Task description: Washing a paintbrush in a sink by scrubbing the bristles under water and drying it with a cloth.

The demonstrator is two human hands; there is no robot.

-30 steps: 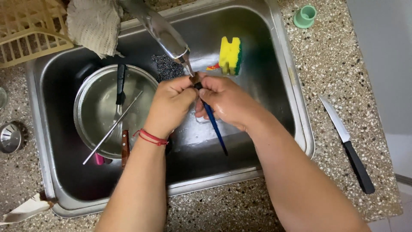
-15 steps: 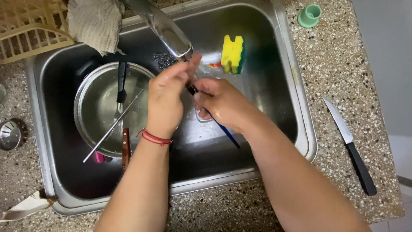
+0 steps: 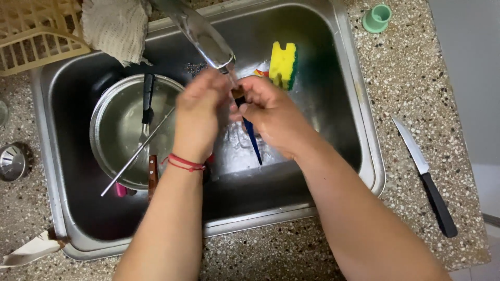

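Both my hands meet under the tap (image 3: 200,34) over the steel sink (image 3: 333,130). My right hand (image 3: 271,117) grips a thin utensil with a dark blue handle (image 3: 253,143) that points down toward the sink floor. My left hand (image 3: 200,112), with a red band on its wrist, closes around the utensil's upper end just below the spout. The utensil's top is hidden by my fingers. Water wets the sink floor beneath.
A steel pot (image 3: 125,130) holding utensils sits in the sink's left half. A yellow-green sponge (image 3: 283,63) leans at the back. A black-handled knife (image 3: 424,174) lies on the speckled counter at right, a green cup (image 3: 376,18) behind it. Drying rack (image 3: 31,31) and cloth (image 3: 112,26) stand at top left.
My hands rub along the blue-handled utensil under the tap; its handle swung from slanting right to pointing nearly straight down, and my left hand turned over its top.
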